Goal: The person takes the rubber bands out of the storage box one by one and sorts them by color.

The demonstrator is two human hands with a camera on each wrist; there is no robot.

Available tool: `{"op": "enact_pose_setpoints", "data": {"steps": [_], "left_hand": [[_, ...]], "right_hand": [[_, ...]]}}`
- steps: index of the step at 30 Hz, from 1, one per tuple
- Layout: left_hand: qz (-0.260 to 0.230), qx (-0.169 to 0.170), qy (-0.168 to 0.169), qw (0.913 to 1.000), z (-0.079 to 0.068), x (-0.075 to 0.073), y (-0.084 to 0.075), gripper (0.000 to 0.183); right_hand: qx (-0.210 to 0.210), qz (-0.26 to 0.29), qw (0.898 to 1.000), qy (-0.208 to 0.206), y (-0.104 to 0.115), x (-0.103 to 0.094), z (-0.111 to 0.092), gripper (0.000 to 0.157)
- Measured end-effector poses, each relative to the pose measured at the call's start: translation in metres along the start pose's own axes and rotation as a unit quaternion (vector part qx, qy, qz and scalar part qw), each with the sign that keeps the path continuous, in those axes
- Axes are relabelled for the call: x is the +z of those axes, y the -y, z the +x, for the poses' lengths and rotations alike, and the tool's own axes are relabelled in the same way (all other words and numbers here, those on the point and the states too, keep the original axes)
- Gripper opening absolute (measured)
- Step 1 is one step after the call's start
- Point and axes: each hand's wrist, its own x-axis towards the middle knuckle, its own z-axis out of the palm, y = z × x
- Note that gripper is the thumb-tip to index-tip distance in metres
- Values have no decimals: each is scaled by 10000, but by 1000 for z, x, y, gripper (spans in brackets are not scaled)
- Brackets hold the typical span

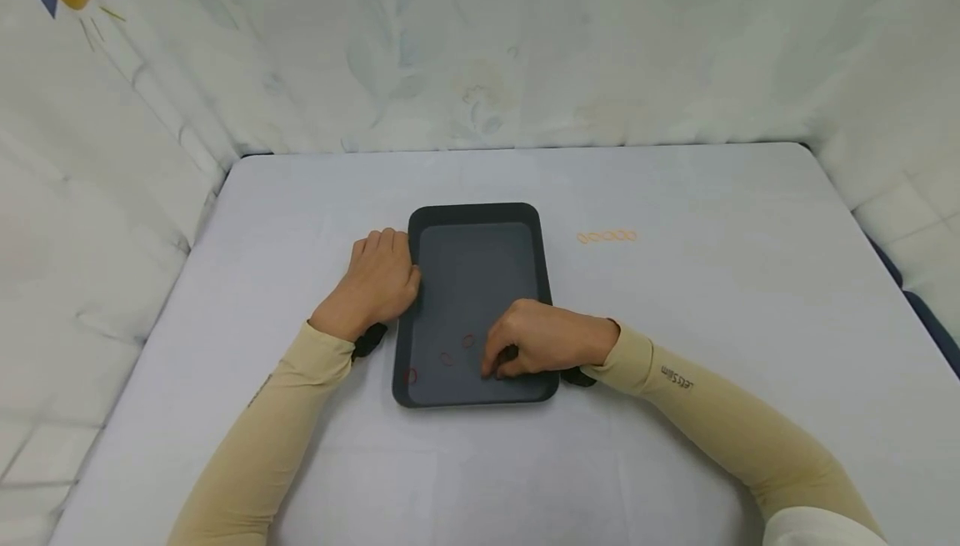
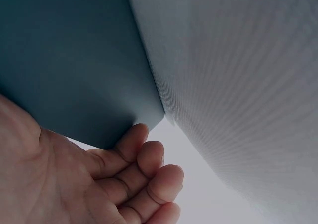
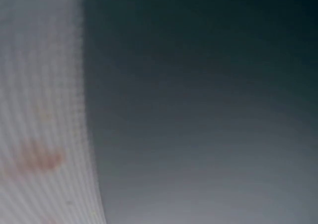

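A dark grey rectangular tray [image 1: 480,258] lies on the white table. My left hand [image 1: 378,275] grips its left side, thumb over the rim and fingers curled against the outer wall; in the left wrist view those fingertips [image 2: 134,134] meet the wall. My right hand [image 1: 536,336] reaches over the right rim, bent fingers pointing down at the tray floor. Whether it pinches anything I cannot tell. Three thin red rubber bands, a left one [image 1: 411,376], a middle one [image 1: 446,358] and a right one [image 1: 468,341], form a slanting line left of that hand.
Several orange rubber bands [image 1: 607,236] lie in a row on the table [image 1: 712,262], right of the tray. White patterned curtains [image 1: 480,54] hang behind and beside the table. The tray wall fills most of the right wrist view, blurred.
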Motion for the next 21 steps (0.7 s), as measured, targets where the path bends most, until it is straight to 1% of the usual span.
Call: {"op": "enact_pose_setpoints", "data": {"steps": [4, 12, 21], "left_hand": [[-11, -11, -20, 10000, 0, 0, 0, 25], [21, -14, -9, 10000, 0, 0, 0, 27], [32, 13, -48, 10000, -1, 0, -1, 26]], "right_hand": [[-56, 112, 9999, -28, 0, 0, -1, 12], [-112, 465, 9986, -223, -2, -1, -1, 12], [-227, 707, 9964, -398, -5, -1, -2, 12]]}}
